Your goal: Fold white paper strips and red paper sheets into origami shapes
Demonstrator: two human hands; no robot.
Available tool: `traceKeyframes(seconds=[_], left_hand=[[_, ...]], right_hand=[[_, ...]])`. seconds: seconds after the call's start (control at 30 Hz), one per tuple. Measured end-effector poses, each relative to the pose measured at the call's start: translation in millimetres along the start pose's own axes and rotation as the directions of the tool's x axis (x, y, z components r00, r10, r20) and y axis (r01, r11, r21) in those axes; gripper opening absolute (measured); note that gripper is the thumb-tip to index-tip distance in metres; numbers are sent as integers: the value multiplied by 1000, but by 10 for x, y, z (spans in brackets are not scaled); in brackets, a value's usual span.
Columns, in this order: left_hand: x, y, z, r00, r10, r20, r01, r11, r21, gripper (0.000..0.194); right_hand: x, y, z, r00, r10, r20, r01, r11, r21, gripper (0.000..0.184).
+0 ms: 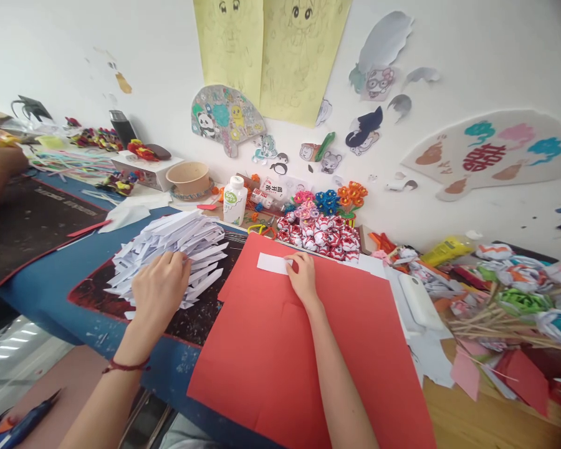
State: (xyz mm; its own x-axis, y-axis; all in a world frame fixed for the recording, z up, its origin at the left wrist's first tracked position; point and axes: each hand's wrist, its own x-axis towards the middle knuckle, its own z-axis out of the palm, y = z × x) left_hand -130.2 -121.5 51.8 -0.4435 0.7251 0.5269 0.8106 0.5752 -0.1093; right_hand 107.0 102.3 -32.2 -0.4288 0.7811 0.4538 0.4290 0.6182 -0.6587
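Note:
My right hand (pixel 303 274) pinches the right end of a small white paper rectangle (pixel 272 263), which lies flat near the top of a large red paper sheet (pixel 266 349). A heap of folded white paper strips (pixel 177 234) is piled on a dark mat (pixel 196 324) to the left. Over the front of that heap is my left hand (pixel 159 284), with a red cord bracelet at the wrist. Its fingers are curled in, and whatever is between them is hidden.
Behind the red sheet stand a white glue bottle (pixel 234 199), scissors (pixel 264 229), red-and-white paper balls (pixel 325 236) and pipe-cleaner flowers (pixel 327 202). Wooden sticks (pixel 489 330) and a white box-like object (pixel 418 302) lie right. At far left, another person's hand (pixel 2 156) holds something yellow.

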Motion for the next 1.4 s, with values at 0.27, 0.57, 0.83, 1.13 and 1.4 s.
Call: traceKeyframes(seconds=[0.27, 0.57, 0.83, 1.13, 1.4], left_hand=[[-49, -1, -29, 999, -6, 41, 7, 1000, -24, 32], [-82, -78, -61, 998, 39, 48, -38, 999, -20, 33], [-76, -103, -75, 996, 84, -10, -84, 996, 30, 35], [-93, -99, -86, 996, 49, -75, -47, 999, 28, 32], [-69, -159, -53, 991, 51, -120, -50, 999, 9, 29]], right_hand=[[-3, -10, -7, 1000, -4, 2, 4, 1000, -1, 21], [-4, -12, -8, 1000, 1, 1, -1, 1000, 1, 21], [-8, -9, -10, 1000, -4, 2, 4, 1000, 6, 21], [-7, -4, -8, 1000, -17, -3, 17, 1000, 10, 21], [-10, 3, -5, 1000, -16, -6, 16, 1000, 8, 21]])
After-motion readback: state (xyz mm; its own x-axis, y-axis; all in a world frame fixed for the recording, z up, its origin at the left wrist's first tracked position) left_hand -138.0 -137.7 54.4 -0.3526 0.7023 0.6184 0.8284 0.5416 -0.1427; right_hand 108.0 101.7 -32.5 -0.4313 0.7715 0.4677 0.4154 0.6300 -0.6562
